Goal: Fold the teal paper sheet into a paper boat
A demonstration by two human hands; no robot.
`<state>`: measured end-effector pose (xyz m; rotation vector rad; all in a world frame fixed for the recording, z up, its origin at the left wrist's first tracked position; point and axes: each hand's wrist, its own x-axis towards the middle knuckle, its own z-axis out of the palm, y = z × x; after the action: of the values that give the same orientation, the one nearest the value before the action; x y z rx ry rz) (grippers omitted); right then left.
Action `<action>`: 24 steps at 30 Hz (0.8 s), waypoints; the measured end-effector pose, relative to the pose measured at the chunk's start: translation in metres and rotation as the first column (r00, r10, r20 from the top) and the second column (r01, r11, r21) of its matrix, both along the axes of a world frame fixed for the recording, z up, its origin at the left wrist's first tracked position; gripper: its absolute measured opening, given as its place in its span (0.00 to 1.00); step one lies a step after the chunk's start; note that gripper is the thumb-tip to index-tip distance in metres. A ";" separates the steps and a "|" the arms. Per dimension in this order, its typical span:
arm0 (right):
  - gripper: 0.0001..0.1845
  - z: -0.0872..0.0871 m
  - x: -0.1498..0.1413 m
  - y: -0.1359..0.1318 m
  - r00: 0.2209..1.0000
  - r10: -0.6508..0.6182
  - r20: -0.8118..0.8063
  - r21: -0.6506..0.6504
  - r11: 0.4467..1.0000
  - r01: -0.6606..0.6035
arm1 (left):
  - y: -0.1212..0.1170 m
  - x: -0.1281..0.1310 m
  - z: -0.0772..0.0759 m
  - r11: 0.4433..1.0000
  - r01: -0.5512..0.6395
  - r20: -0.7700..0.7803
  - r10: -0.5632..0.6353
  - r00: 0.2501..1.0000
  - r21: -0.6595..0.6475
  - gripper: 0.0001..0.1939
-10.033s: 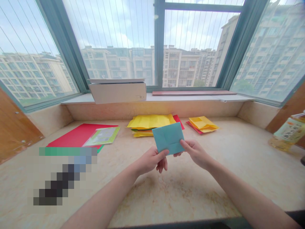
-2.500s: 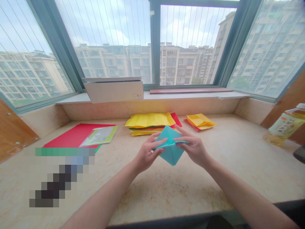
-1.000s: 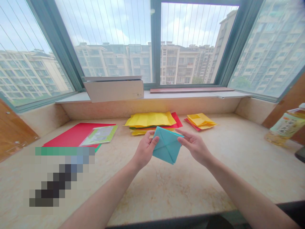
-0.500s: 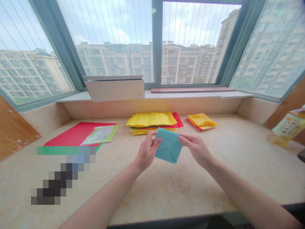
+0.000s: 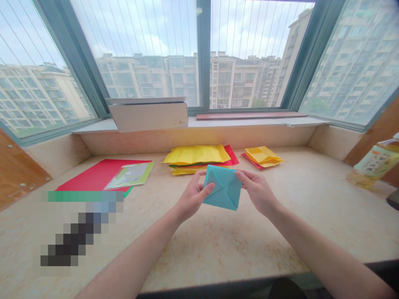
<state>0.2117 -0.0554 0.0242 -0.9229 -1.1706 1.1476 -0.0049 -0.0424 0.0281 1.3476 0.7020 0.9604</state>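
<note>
A square of folded blue paper (image 5: 222, 189) is held up between both hands above the counter, its crossing creases facing me. My left hand (image 5: 196, 195) grips its left edge, thumb flat on the front and fingers behind. At the upper right corner, my right hand (image 5: 254, 187) pinches the paper between thumb and fingers. Just behind lies a stack of crumpled yellow paper (image 5: 198, 155) with red and green sheets under it. Further right sits a smaller pile of folded yellow paper (image 5: 263, 155) with red beneath.
Red sheets (image 5: 93, 174) and a clear packet with a green border (image 5: 132, 174) lie at the left, near a blurred-out patch. A white box (image 5: 149, 115) stands on the window sill. At the far right is an oil bottle (image 5: 374, 166) on the stone counter (image 5: 311, 224).
The blue paper has turned slightly, its lower corner swinging to the right. Both hands still hold it in nearly the same place.
</note>
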 end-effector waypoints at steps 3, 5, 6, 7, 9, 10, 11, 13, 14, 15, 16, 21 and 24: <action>0.20 0.003 0.003 0.001 0.992 -0.027 -0.120 0.008 1.000 0.028 | 0.001 -0.001 -0.002 0.998 0.065 0.047 -0.065 0.997 0.013 0.31; 0.19 0.005 0.006 0.002 0.990 -0.018 -0.142 0.019 1.000 0.021 | 0.004 -0.001 -0.005 0.996 0.071 0.058 -0.075 0.996 0.059 0.29; 0.19 0.005 0.008 0.002 0.992 -0.010 -0.129 0.026 1.000 0.014 | 0.006 -0.001 -0.006 0.994 0.061 0.054 -0.066 0.996 0.088 0.27; 0.19 0.006 0.009 0.003 0.995 -0.006 -0.102 0.035 0.999 0.009 | 0.007 -0.001 -0.007 0.993 0.046 0.043 -0.051 0.998 0.113 0.27; 0.20 0.006 0.012 0.003 1.000 -0.009 -0.021 0.063 0.998 0.010 | 0.010 -0.002 -0.007 0.990 0.013 0.010 -0.015 1.000 0.142 0.25; 0.20 0.007 0.012 0.004 1.000 -0.015 0.024 0.082 0.997 0.013 | 0.011 -0.003 -0.006 0.989 0.003 -0.009 -0.001 1.000 0.146 0.25; 0.21 0.007 0.013 0.004 0.998 -0.018 0.062 0.105 0.994 0.011 | 0.012 -0.004 -0.005 0.989 -0.003 -0.029 0.007 1.000 0.149 0.25; 0.21 0.006 0.013 0.006 0.994 0.000 0.109 0.148 0.989 -0.016 | 0.012 -0.006 -0.002 0.987 -0.004 -0.066 0.015 0.998 0.163 0.25; 0.22 0.006 0.014 0.007 0.993 0.020 0.119 0.166 0.985 -0.040 | 0.011 -0.006 -0.001 0.984 -0.001 -0.083 0.016 0.996 0.177 0.25; 0.22 0.005 0.014 0.008 0.991 0.039 0.126 0.182 0.981 -0.062 | 0.011 -0.006 0.000 0.981 0.003 -0.100 0.016 0.995 0.192 0.25; 0.23 0.004 0.015 0.009 0.990 0.049 0.132 0.198 0.977 -0.075 | 0.010 -0.006 0.000 0.978 0.011 -0.120 0.014 0.993 0.209 0.25; 0.27 0.001 0.022 0.012 0.937 -0.122 0.326 0.319 0.948 0.013 | 0.007 -0.005 -0.003 0.962 0.086 -0.234 -0.023 0.972 0.261 0.22; 0.27 0.001 0.023 0.010 0.883 -0.180 0.434 0.363 0.932 0.011 | 0.007 -0.005 -0.006 0.958 0.117 -0.280 -0.040 0.959 0.263 0.21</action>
<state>0.2350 -0.0458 0.0253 -0.9878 -1.6346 0.6118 -0.0102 -0.0357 0.0219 1.7670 0.7313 0.8382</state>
